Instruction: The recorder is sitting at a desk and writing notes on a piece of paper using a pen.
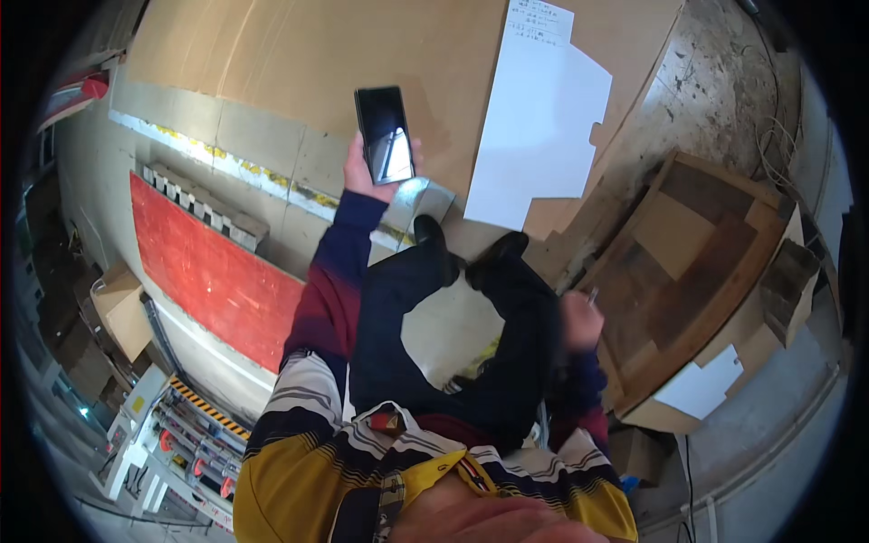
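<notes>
My left hand (367,172) is raised in front of me and holds a black smartphone (384,133) with its dark screen facing up. My right hand (579,319) hangs low beside my right leg, blurred; a thin pale object sticks out above it, but I cannot tell what it is. Below are my dark trousers and black shoes (471,249), standing on a pale floor. My sleeves are dark blue and maroon, with a striped yellow and white top.
Large cardboard sheets (308,54) lie ahead, with a white paper sheet (543,127) on them. A wooden pallet (697,262) with cardboard pieces sits to the right. A red panel (204,267) and a machine with rollers (181,434) are to the left.
</notes>
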